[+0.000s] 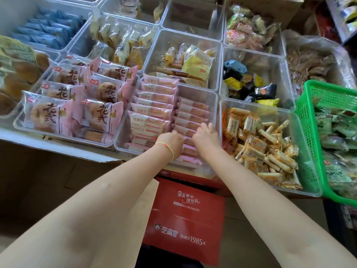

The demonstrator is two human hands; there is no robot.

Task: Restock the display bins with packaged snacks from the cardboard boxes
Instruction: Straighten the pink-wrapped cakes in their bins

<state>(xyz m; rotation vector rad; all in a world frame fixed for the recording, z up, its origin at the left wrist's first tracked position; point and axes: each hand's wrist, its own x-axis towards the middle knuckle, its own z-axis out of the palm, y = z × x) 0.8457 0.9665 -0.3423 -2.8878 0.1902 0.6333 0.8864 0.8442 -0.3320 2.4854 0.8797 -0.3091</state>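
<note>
Crowding the counter, clear bins (216,105) hold snacks; both hands' (172,141) grips pinch pink packets (190,120).

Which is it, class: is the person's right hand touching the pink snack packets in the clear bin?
Touching. The head view shows the right hand with fingers resting on the pink snack packets, no gap.

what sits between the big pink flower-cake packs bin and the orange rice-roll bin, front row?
In the head view, one clear bin holding two rows of slim pink packs. Both hands, left and right, are on its right-hand row.
</note>
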